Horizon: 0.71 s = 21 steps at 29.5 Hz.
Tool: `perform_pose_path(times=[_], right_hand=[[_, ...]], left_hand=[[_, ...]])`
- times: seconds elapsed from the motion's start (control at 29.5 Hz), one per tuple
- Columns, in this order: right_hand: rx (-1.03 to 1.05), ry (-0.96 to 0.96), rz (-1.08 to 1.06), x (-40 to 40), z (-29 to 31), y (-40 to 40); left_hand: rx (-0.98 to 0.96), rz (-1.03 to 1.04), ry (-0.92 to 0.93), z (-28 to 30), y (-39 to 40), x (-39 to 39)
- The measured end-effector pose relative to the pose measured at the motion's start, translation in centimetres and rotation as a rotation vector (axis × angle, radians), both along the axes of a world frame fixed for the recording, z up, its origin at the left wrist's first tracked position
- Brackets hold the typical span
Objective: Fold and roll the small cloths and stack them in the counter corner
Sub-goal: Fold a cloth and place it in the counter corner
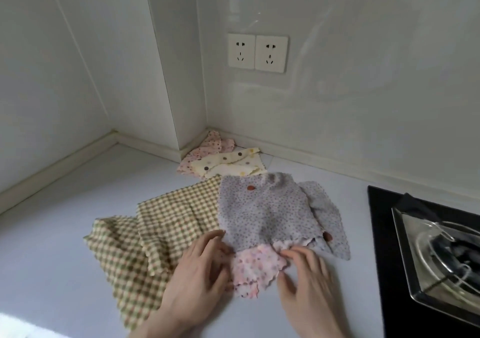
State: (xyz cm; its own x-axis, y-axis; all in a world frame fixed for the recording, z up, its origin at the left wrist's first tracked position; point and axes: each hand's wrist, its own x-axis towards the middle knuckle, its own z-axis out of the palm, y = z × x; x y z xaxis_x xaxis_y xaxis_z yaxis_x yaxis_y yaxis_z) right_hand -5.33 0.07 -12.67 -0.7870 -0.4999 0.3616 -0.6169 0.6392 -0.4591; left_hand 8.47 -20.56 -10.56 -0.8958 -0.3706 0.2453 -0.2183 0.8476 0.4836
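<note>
A small pink spotted cloth (255,270) lies between my two hands near the counter's front. My left hand (200,272) rests on its left edge with fingers nearly straight. My right hand (306,275) touches its right edge with relaxed fingers. A grey dotted cloth (262,208) lies just beyond and overlaps the pink one. To the left spreads a rumpled green-and-cream checked cloth (145,236). In the counter corner sit a folded pink dotted cloth (207,147) and a cream cloth with large dots (231,165) on top of it.
A black gas hob (426,249) with a metal burner ring fills the right side. Two wall sockets (257,52) sit above the corner. The pale counter (65,221) runs along the left wall's raised edge.
</note>
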Motion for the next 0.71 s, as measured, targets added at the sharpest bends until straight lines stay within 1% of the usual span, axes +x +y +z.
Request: perform_pose_path(times=[0.1,0.2,0.27,0.34,0.37,0.54,0.71], right_hand=[[-0.09,0.039,0.008,-0.6,-0.8,0.0],[-0.086,0.064,0.02,-0.4,-1.2,0.1],[-0.043,0.062,0.062,-0.4,-1.3,0.2],[0.025,0.003,0.104,-0.3,-1.2,0.3],[0.055,0.004,0.106,-0.1,-1.1,0.3],[0.169,0.005,0.063,1.0,0.0,0.5],[0.197,-0.041,0.022,3.4,0.6,1.4]], left_hand=[[-0.023,-0.044,0.074,-0.5,0.0,0.2],[-0.055,-0.096,0.122,-1.1,0.3,0.3],[-0.091,-0.092,0.133,-1.7,0.3,0.3],[-0.118,-0.078,0.151,-2.2,0.2,0.2],[-0.138,-0.074,0.15,-2.4,0.2,0.1],[-0.19,-0.048,0.101,-2.2,0.6,0.4],[-0.218,-0.031,0.105,-1.4,1.4,1.5]])
